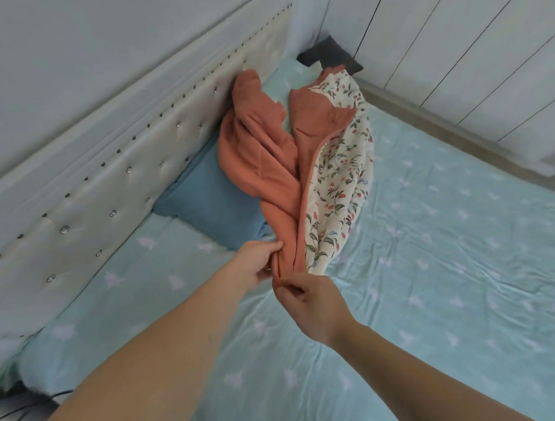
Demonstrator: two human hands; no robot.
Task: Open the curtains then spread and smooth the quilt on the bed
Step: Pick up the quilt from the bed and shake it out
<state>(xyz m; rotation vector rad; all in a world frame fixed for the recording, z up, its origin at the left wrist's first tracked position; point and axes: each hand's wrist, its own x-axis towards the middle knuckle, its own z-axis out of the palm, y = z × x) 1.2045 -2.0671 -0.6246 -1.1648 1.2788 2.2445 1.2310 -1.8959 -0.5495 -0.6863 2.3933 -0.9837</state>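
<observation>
Quilt [290, 166] bunched on bed [426, 247], L hand [257, 261] & R hand [310, 303] both pinching its edge.

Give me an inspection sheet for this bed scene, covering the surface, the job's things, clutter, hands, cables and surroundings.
Surface: bed sheet, light teal with white motifs, wrinkled, mostly bare.
Job's things: quilt, orange on one side and floral on the other, bunched in a long twisted heap, not spread; curtains not in view.
Clutter: blue pillow against the headboard, partly under the quilt; dark cushion in the far corner.
Hands: left hand and right hand both pinch the quilt's near end.
Cables: dark cable at the lower left bed edge.
Surroundings: tufted headboard on the left; white panelled wall behind.
</observation>
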